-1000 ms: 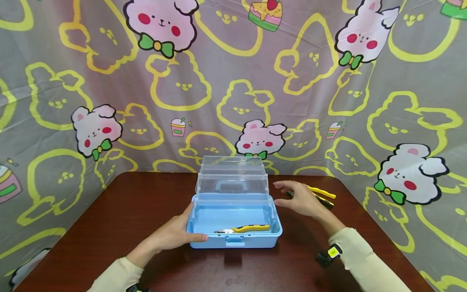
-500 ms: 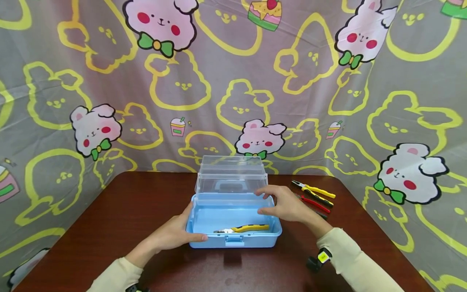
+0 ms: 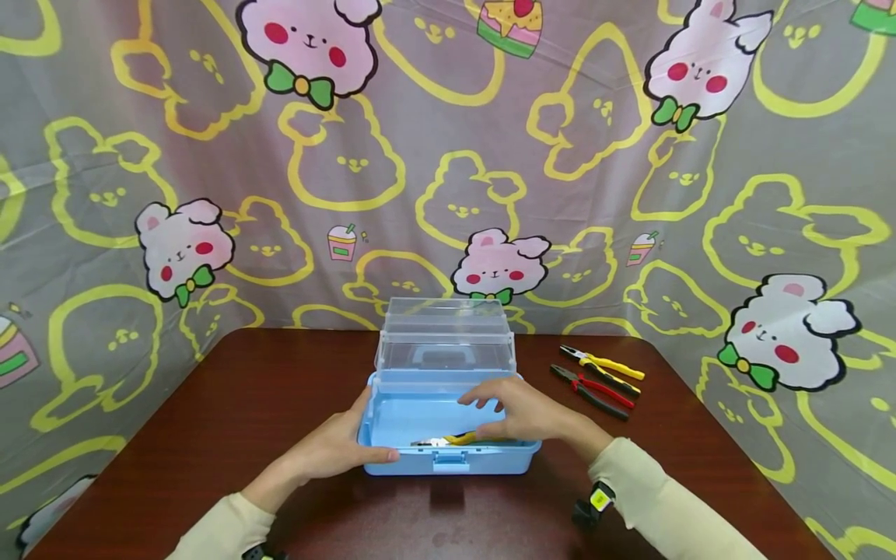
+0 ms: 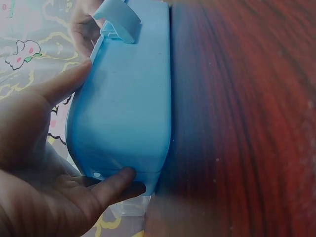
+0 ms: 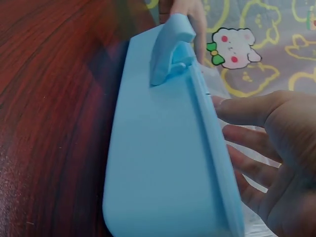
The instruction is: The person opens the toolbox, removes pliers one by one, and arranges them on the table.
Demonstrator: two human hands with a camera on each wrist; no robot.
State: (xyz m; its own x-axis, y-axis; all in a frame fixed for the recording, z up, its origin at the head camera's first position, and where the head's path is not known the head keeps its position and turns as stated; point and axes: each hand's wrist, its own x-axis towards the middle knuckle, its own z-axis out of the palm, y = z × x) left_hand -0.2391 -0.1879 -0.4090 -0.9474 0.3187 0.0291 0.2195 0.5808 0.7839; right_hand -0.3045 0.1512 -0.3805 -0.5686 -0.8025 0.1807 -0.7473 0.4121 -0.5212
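A light blue toolbox (image 3: 399,460) stands on the table, its clear lid raised at the back. Inside, along the front wall, lies a pair of pliers (image 3: 458,439) with yellow-and-black handles. My left hand (image 3: 334,447) grips the toolbox's front left corner; in the left wrist view the thumb lies at the rim and the fingers touch the end wall. Over the right part of the toolbox is my right hand (image 3: 528,408), fingers loosely bent and apart, covering the ends of the pliers' handles. In the right wrist view the front wall (image 5: 158,148) hides the pliers.
To the right on the dark wooden table (image 3: 294,373) lie red-and-black pliers (image 3: 591,390) and, behind them, yellow-and-black pliers (image 3: 605,369). The toolbox's clear lid (image 3: 444,330) rises behind its opening. A latch (image 3: 450,463) juts from the front. A patterned cloth hangs at the back.
My right hand has moved left and down from beside the toolbox to over the pliers inside. The pliers on the table's right are uncovered. My left hand stays at its corner.
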